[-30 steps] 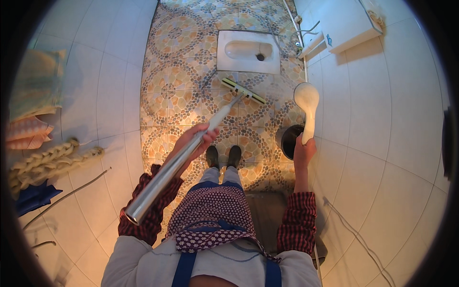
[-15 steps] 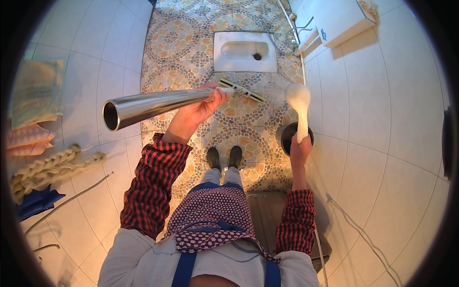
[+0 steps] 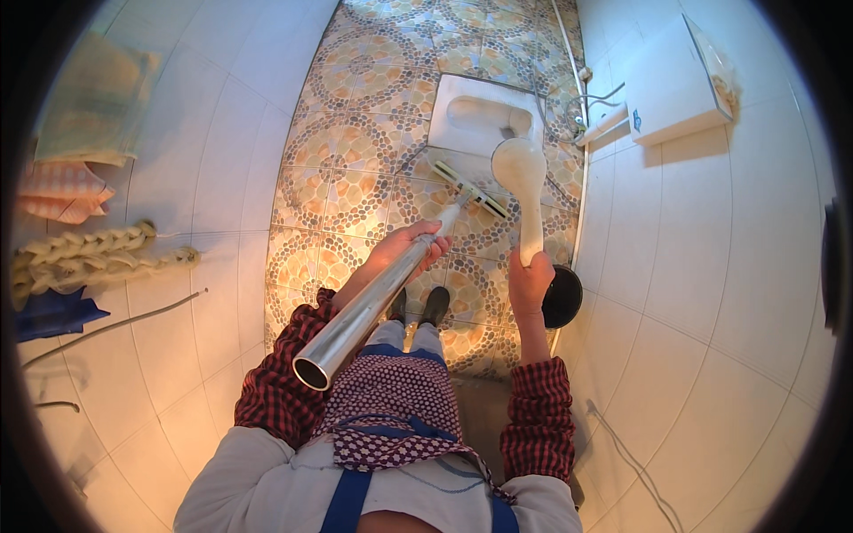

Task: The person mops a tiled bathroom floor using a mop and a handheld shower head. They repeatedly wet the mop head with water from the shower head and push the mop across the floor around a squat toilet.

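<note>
"Taking the squat toilet [image 3: 475,140] as our mark, where is the left hand [image 3: 410,249]?"

"On the person's side of it, a little to its left. The fingers are curled round a shiny metal pole [image 3: 364,306], close to its white section."

"How does the pole sit?"

"Slanted. Its hollow end rises toward the person, well apart from the squat toilet; at the other end, a narrow pale crossbar head [image 3: 471,189] lies just beside the toilet's near edge. I can't tell how hard that head presses on the patterned floor [image 3: 355,142]."

"And the right hand [image 3: 531,286]?"

"Wrapped round the handle of a cream round-headed implement [image 3: 522,173], on the person's side of the squat toilet, roughly in line with its right part. From above, the round end covers the toilet's near right corner. Scoop or shower head, I can't tell."

"What else is close?"

"A black bucket [image 3: 564,300], nearer the person than the squat toilet and off to its right, showing just beside the right hand. Dark boots [image 3: 434,306] stand on the person's side of the toilet."

"Along the walls?"

"A white box [image 3: 680,89] to the right of the squat toilet; a pale green cloth [image 3: 93,107] and a pink checked cloth [image 3: 67,191] far to its left."
</note>
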Available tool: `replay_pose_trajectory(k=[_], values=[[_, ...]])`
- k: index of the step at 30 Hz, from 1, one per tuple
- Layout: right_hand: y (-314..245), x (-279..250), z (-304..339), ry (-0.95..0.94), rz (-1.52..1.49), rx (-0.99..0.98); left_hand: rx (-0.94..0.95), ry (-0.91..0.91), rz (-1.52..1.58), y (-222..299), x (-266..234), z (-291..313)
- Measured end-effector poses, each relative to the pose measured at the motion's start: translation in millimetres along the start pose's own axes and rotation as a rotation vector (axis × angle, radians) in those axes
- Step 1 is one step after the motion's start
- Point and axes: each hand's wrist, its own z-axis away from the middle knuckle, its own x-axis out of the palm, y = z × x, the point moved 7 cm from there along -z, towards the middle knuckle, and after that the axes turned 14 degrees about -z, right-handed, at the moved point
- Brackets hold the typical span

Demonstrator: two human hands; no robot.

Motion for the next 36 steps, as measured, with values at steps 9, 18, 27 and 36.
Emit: replay_pose_trajectory(k=[9,18,27,36], values=[[-21.4,22.9,-13.4,-0.029,-0.058,-0.058,-0.005,0.076,-0.082,-1.7,-10.1,12.7],[-46.2,34.7,-27.9,-0.002,-0.041,-0.1,0.068,0.114,-0.229,-2.8,-19.7,13.8],[-23.8,21.0,-21.1,-0.062,-0.012,0.035,0.105,0.128,-0.318,-2.1,-22.5,29.6],[19.6,-37.4,3.9,-0.031,0.132,0.194,0.037,0.022,-0.209,4.4,-53.7,44.5]])
